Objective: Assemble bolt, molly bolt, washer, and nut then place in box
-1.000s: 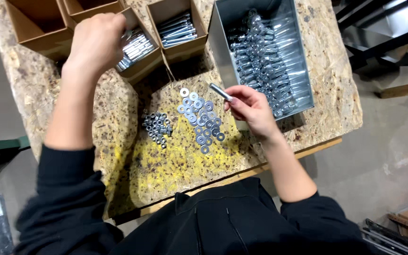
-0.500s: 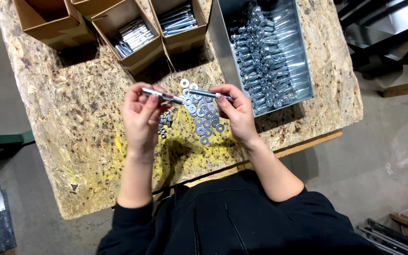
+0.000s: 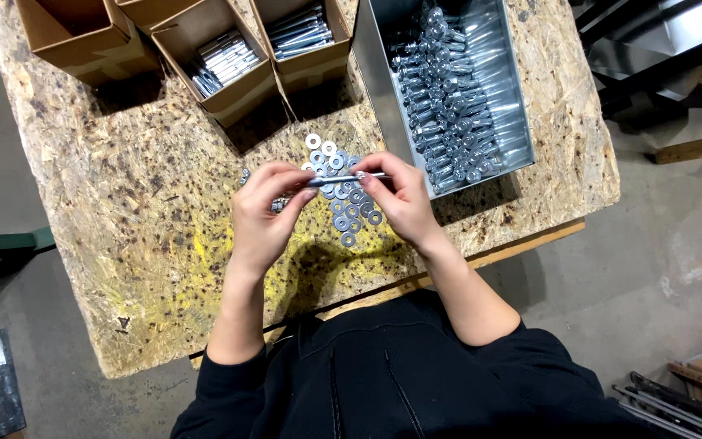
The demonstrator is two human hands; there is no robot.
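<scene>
Both hands are now meeting closer over the board [image 3: 148, 244], where half a second ago they were standing a little more apart, and the metal bin [image 3: 383, 89] of finished bolts and the boxes [image 3: 229, 89] are lying beyond them. Left hand [image 3: 263, 215] and right hand [image 3: 400, 199] are pinching with closed fingertips the two ends of one bolt [image 3: 343, 179], which is hanging level just above the washers [image 3: 347, 207]. It is looking stiff, light and rather slippery, so I judge that holding it at both ends is safest.

3 cardboard boxes [image 3: 221, 61], a metal bin [image 3: 457, 89], perhaps nuts [image 3: 276, 205], chipboard table [image 3: 123, 203].
</scene>
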